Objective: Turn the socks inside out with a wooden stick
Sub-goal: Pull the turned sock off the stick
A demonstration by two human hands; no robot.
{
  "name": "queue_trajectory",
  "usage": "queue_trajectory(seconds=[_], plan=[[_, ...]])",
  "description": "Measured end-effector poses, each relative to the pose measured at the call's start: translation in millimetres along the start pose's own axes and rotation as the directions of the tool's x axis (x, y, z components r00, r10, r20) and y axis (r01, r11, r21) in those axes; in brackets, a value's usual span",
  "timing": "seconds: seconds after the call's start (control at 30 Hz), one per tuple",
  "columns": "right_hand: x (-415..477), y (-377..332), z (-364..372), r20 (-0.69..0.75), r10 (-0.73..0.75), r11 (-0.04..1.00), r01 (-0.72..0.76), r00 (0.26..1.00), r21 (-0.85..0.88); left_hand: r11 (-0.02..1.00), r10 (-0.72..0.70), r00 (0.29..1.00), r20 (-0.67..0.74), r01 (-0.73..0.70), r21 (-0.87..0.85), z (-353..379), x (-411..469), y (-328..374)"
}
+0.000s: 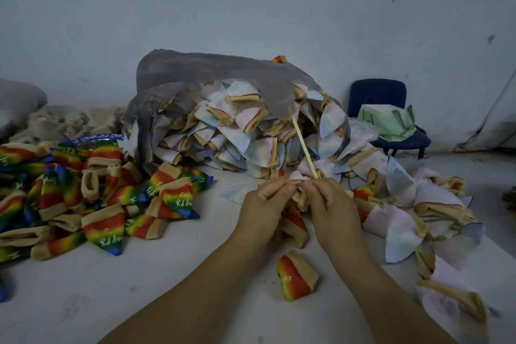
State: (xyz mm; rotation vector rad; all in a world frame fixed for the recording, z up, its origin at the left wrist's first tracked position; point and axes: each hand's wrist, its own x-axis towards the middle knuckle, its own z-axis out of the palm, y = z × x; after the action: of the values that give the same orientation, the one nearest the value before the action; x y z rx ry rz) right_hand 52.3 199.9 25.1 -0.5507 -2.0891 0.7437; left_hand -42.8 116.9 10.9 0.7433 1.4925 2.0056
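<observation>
A thin wooden stick (304, 146) slants up and to the left from between my hands. My left hand (265, 204) and my right hand (331, 204) both pinch the bunched tan cuff of one sock (298, 198) around the stick's lower end. That sock shows its pale side at the top, and its rainbow side (294, 225) hangs below my hands. The stick's lower tip is hidden inside the sock.
A heap of rainbow socks (92, 201) lies at the left. Pale inside-out socks (245, 134) spill from a grey plastic bag (212, 70) and run down the right side. One rainbow sock (296, 278) lies between my forearms. A blue chair (379, 98) stands behind.
</observation>
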Motion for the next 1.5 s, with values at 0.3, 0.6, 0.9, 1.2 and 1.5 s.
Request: queue_trajectory(seconds=[0.3,0.6,0.9,1.2,1.5], plan=[[7.1,3.8,-2.5,-0.010,0.103,0.995,-0.103,0.995,0.015,0.890,-0.261,0.950,0.170,0.305,-0.340,8.0,-4.3,17.1],[5.3,7.7,1.0,0.106,0.253,0.912,-0.274,0.962,0.307,0.896,-0.213,0.952,0.221,0.281,-0.344,12.7,-4.9,22.0],[-2.8,-4.2,2.8,0.005,0.256,0.897,-0.239,0.967,0.372,0.972,-0.034,0.999,-0.005,0.032,-0.234,8.2,-1.1,18.2],[-5.5,-11.3,6.6,-0.004,0.236,0.914,-0.221,0.972,0.339,0.967,-0.050,0.997,-0.065,0.032,-0.251,13.2,0.1,18.4],[-6.5,-11.7,13.9,-0.026,0.345,0.857,-0.304,0.938,0.416,0.971,-0.029,0.986,-0.162,-0.011,-0.240,27.7,-5.1,18.4]])
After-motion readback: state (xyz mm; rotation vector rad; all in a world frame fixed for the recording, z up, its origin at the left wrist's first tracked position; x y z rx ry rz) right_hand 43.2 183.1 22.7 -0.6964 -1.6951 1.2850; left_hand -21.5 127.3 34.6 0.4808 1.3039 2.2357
